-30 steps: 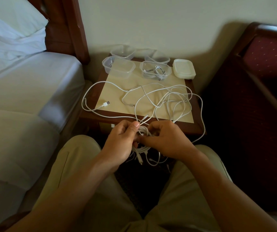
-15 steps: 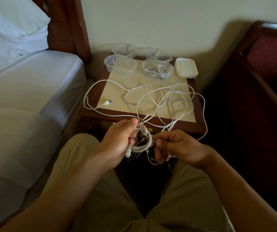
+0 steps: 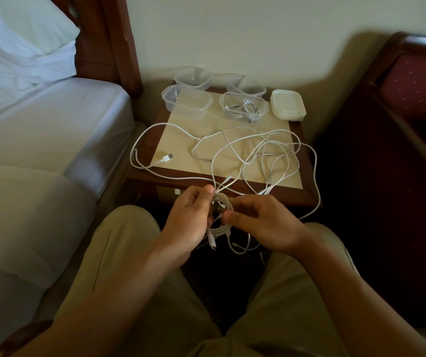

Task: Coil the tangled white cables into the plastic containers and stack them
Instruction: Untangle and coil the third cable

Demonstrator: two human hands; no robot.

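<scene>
The left hand (image 3: pixel 191 222) pinches a small coil (image 3: pixel 223 215) of white cable just in front of the counter (image 3: pixel 307 199); the right hand (image 3: pixel 263 225) pinches its other side. Loose cables (image 3: pixel 255 155) sprawl over the counter. They look light, limp and springy, so the grip likely belongs where the loops cross.

cables (image 3: pixel 242 153): white, looped beyond both hands
tabletop (image 3: pixel 181 140): pale cream panel in a reddish-brown wood frame, ahead of the hands
containers (image 3: pixel 187 101): clear, colourless plastic, beyond the cables
lids (image 3: pixel 288 105): off-white stack, far right of the containers
trousers (image 3: pixel 119 253): plain khaki, below the hands
bedding (image 3: pixel 39 130): white, left of the left hand
chair (image 3: pixel 418 81): dark red fabric dotted with small pale specks, right of the right hand
</scene>
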